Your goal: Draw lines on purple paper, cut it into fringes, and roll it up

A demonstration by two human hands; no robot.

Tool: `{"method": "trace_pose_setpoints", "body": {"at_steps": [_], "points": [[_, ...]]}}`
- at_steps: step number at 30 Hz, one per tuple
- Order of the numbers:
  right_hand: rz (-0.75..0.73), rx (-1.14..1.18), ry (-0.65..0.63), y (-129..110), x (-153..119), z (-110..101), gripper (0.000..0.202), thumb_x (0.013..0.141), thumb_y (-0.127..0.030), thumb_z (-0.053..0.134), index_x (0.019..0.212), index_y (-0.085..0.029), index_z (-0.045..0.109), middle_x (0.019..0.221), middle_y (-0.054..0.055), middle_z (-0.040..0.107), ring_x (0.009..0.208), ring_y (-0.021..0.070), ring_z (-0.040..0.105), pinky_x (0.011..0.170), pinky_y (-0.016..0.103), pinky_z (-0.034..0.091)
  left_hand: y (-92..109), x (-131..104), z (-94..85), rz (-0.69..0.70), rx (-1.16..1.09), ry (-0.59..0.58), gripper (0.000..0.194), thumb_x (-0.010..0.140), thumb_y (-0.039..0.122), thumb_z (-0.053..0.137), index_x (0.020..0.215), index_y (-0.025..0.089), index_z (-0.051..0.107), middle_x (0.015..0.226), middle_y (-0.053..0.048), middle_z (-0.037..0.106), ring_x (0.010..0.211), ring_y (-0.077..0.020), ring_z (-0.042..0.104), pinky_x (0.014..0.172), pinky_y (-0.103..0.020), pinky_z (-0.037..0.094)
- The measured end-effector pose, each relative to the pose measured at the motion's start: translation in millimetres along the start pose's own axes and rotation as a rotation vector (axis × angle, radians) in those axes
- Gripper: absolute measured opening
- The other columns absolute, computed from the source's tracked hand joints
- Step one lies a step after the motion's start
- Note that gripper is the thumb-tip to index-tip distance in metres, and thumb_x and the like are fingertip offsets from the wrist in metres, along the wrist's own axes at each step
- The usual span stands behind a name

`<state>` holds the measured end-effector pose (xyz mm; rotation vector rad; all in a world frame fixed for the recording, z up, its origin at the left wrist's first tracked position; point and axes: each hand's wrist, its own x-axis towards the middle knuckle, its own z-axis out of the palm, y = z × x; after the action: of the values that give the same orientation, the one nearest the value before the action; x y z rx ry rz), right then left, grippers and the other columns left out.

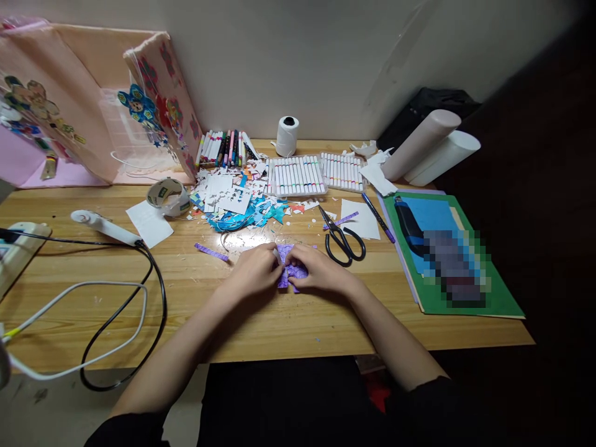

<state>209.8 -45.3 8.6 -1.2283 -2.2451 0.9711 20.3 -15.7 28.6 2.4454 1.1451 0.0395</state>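
Note:
Purple patterned paper (298,271) lies low over the wooden table between my two hands, partly covered by fingers. My left hand (261,268) has its fingers curled and pinched on the paper's left side. From the other side, my right hand (313,266) bends its fingers and thumb around the paper's right part. Black-handled scissors (342,243) rest just beyond my right hand, their blades over a purple strip (347,219). Another purple paper strip (211,252) lies left of my left hand.
Paper scraps (233,198) are heaped behind my hands, near boxed markers (298,175) and a white thread spool (287,136). To the left are a tape roll (167,197), a white corded tool (105,227) and a pink box (149,105). Green sheets (493,292) lie at right.

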Motion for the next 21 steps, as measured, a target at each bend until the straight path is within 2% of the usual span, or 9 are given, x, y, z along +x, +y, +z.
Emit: {"method": "trace_pose_setpoints", "body": {"at_steps": [4, 8, 13, 18, 21], "points": [[0.039, 0.022, 0.034, 1.2, 1.9, -0.2, 0.004, 0.083, -0.014, 0.057, 0.085, -0.016, 0.061, 0.08, 0.003, 0.059, 0.075, 0.0153, 0.054, 0.068, 0.027, 0.041, -0.7, 0.1, 0.5, 0.006, -0.007, 0.013, 0.025, 0.089, 0.03, 0.046, 0.075, 0.016, 0.061, 0.083, -0.006, 0.062, 0.073, -0.0171, 0.058, 0.062, -0.028, 0.04], [0.151, 0.169, 0.084, 2.5, 1.6, 0.8, 0.015, 0.085, -0.017, 0.058, 0.099, -0.016, 0.064, 0.077, 0.003, 0.063, 0.07, 0.0143, 0.059, 0.066, 0.026, 0.045, -1.8, 0.3, 1.3, 0.025, -0.016, 0.014, 0.026, 0.091, 0.031, 0.045, 0.078, 0.017, 0.062, 0.085, -0.006, 0.062, 0.075, -0.018, 0.059, 0.062, -0.028, 0.04], [0.209, 0.402, 0.153, 6.3, -0.8, 1.5, 0.023, 0.088, -0.02, 0.054, 0.109, -0.016, 0.063, 0.093, 0.008, 0.07, 0.083, 0.0167, 0.066, 0.074, 0.03, 0.051, -0.5, -1.4, -2.8, 0.038, -0.045, 0.01, 0.028, 0.092, 0.033, 0.042, 0.083, 0.018, 0.065, 0.09, -0.006, 0.063, 0.078, -0.0189, 0.06, 0.064, -0.029, 0.041], [0.161, 0.32, 0.155, 9.5, -0.4, 3.4, 0.03, 0.079, -0.011, 0.061, 0.109, -0.015, 0.062, 0.083, 0.004, 0.066, 0.073, 0.0137, 0.061, 0.068, 0.028, 0.051, 0.3, -3.6, -8.0, 0.067, -0.053, -0.04, 0.025, 0.087, 0.03, 0.047, 0.075, 0.018, 0.065, 0.087, -0.006, 0.062, 0.076, -0.0182, 0.058, 0.065, -0.029, 0.041], [0.131, 0.188, 0.179, 9.9, 0.7, 4.8, 0.018, 0.079, -0.011, 0.062, 0.096, -0.016, 0.065, 0.076, 0.002, 0.063, 0.069, 0.0133, 0.059, 0.065, 0.026, 0.048, -0.5, -2.2, -5.2, 0.064, -0.025, -0.028, 0.025, 0.087, 0.025, 0.045, 0.073, 0.017, 0.063, 0.084, -0.006, 0.061, 0.074, -0.018, 0.058, 0.064, -0.029, 0.04]]}}
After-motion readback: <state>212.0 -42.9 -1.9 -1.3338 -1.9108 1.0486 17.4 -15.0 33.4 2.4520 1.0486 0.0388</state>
